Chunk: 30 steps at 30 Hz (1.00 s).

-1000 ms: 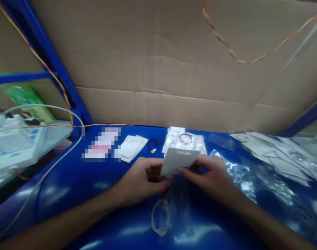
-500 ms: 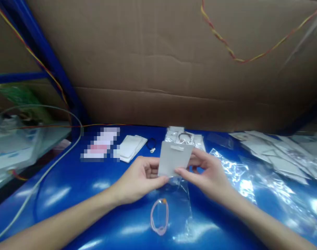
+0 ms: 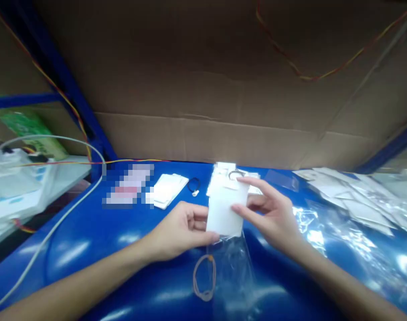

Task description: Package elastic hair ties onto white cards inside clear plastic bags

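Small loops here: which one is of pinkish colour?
The pinkish loop, nearest the camera, with an orange bit at its top. The dark loop lies beside the white card stack, the dark ring near the right hand.

Card (image 3: 223,209): between left hand (image 3: 180,229) and right hand (image 3: 275,216), over the tabletop (image 3: 136,223)
Cord loop (image 3: 194,277): before the card
Card stack (image 3: 168,189): left of the coil (image 3: 190,188)
Packets (image 3: 218,173): behind the card, apparently overlapping
Pile (image 3: 364,211): right of the packets
Cardboard (image 3: 206,98): behind the tabletop
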Available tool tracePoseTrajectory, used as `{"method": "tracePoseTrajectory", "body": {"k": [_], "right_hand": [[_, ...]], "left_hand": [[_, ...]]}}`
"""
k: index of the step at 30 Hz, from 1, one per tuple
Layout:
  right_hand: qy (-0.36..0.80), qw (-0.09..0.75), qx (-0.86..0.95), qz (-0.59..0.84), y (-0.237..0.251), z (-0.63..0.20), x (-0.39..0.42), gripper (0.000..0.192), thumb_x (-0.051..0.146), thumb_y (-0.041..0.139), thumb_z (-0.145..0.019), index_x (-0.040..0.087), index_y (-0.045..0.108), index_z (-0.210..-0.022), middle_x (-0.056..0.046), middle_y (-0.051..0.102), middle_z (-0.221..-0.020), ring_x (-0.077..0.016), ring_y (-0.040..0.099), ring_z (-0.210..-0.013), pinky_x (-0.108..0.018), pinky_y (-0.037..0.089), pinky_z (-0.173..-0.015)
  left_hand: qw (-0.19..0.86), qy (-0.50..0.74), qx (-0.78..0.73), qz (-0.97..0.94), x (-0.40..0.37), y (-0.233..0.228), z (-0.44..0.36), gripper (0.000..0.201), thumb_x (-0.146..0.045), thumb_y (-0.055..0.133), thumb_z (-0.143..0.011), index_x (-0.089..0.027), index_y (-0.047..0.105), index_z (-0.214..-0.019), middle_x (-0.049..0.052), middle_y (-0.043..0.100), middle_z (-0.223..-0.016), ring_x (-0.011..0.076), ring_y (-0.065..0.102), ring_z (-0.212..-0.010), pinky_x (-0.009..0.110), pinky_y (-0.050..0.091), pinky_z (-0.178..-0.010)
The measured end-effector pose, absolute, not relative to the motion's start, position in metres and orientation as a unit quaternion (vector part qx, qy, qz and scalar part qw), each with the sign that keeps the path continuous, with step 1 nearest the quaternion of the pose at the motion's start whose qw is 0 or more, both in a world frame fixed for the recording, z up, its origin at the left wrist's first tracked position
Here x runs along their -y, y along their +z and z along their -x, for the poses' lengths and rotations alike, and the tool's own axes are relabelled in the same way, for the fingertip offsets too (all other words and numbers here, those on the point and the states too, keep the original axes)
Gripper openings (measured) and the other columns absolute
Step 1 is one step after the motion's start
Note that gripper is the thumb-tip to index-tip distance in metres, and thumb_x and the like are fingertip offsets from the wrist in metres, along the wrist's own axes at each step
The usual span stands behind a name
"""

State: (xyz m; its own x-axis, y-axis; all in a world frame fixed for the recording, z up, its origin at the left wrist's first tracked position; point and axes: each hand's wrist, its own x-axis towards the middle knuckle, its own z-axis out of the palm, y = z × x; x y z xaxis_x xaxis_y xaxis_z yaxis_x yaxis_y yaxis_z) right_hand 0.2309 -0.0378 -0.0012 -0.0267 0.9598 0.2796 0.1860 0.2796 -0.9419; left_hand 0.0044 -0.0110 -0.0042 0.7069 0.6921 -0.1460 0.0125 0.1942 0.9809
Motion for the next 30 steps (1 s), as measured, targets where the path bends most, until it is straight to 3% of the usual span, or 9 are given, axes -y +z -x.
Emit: {"method": "tracePoseTrajectory", "body": {"k": [8, 14, 20, 26, 30], "right_hand": [[0.23, 0.485, 0.711, 0.454, -0.0047, -0.2348, 0.0414, 0.056, 0.032, 0.076, -0.089, 0.029, 0.059, -0.142, 0.0, 0.076, -0.08, -0.0198, 0.068, -0.067, -0.035, 0.056, -0.067], [0.24, 0.499, 0.683, 0.477, -0.0033, -0.2374, 0.0395, 0.058, 0.033, 0.076, -0.089, 0.028, 0.058, -0.144, -0.001, 0.077, -0.083, -0.0201, 0.069, -0.069, -0.034, 0.058, -0.066], [0.224, 0.531, 0.664, 0.477, -0.0043, -0.2375, 0.0372, 0.056, 0.032, 0.077, -0.088, 0.027, 0.06, -0.141, 0.0, 0.075, -0.077, -0.0167, 0.066, -0.064, -0.029, 0.057, -0.061], [0.243, 0.534, 0.663, 0.464, -0.0045, -0.2374, 0.0347, 0.056, 0.03, 0.078, -0.086, 0.026, 0.061, -0.14, 0.0, 0.076, -0.078, -0.0166, 0.068, -0.064, -0.029, 0.06, -0.06], [0.21, 0.561, 0.645, 0.474, -0.0036, -0.2365, 0.0355, 0.054, 0.027, 0.077, -0.087, 0.025, 0.062, -0.138, 0.002, 0.074, -0.073, -0.0155, 0.068, -0.061, -0.027, 0.06, -0.058]], "left_hand": [[0.719, 0.221, -0.291, -0.591, 0.0112, -0.0056, -0.002, 0.04, -0.023, 0.082, -0.08, -0.016, 0.075, -0.118, 0.012, 0.081, -0.108, 0.0293, 0.077, -0.101, 0.036, 0.06, -0.088], [0.733, 0.287, -0.324, -0.525, 0.0091, -0.0017, -0.0036, 0.073, -0.015, 0.091, -0.067, -0.02, 0.059, -0.133, 0.009, 0.08, -0.101, 0.0247, 0.079, -0.087, 0.033, 0.06, -0.082], [0.736, 0.306, -0.356, -0.488, 0.0023, 0.002, -0.0022, 0.063, -0.021, 0.089, -0.073, -0.017, 0.058, -0.128, 0.001, 0.077, -0.076, 0.0136, 0.071, -0.064, 0.024, 0.055, -0.069], [0.748, 0.299, -0.345, -0.481, 0.0031, 0.0003, -0.0023, 0.067, -0.03, 0.084, -0.082, -0.015, 0.053, -0.14, 0.009, 0.081, -0.089, 0.0194, 0.077, -0.075, 0.025, 0.054, -0.069], [0.727, 0.301, -0.364, -0.499, 0.0034, 0.0021, -0.0022, 0.063, -0.03, 0.083, -0.083, -0.017, 0.054, -0.138, 0.009, 0.082, -0.089, 0.0212, 0.079, -0.08, 0.027, 0.057, -0.074]]}}
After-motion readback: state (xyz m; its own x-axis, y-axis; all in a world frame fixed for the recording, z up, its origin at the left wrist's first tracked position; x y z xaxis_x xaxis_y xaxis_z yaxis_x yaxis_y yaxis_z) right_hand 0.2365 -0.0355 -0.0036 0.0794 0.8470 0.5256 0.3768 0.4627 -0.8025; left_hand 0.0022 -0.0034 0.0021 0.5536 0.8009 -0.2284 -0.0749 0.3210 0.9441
